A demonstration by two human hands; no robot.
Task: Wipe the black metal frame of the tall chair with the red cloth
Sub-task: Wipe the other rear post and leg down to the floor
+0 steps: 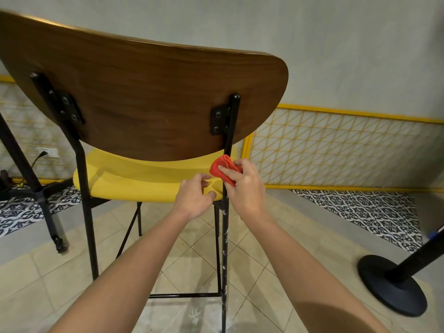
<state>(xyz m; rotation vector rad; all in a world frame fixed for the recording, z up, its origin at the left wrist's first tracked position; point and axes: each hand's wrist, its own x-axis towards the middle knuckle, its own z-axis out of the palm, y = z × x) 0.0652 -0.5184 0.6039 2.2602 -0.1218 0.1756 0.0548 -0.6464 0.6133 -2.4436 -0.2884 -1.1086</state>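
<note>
— Gripping the red cloth (224,169), is that the right hand (242,188)?

— Yes. Its fingers are closed over the folded cloth and press it against the right rear post of the black metal frame (225,236), just below the wooden backrest (144,104) and level with the yellow seat (144,179).

— Which way does that post run?

— Its long axis is close to vertical. It climbs from the near floor at the bottom of the view, past the seat edge, to a rounded tip by a black bracket (219,121) bolted to the backrest. Pale scuffs dot its lower stretch. The cloth is bunched, with its folds pointing up and to the left.

— And the left hand (195,197)?

— It sits just left of the post at the seat's near right corner, fingers loosely curled and narrow, thumb touching the seat edge. It holds nothing.

— The rest of the frame?

— A matching post stands on the left, and a low crossbar (185,295) joins the legs near the floor.

— Around the chair?

— Beige floor tiles (60,284) lie under it, patterned black-and-white tiles (360,210) farther off, a yellow lattice panel (336,145) along the far wall, a black round base with a pole (391,284) to the right, and a dark stand leg (24,164) to the left.
</note>
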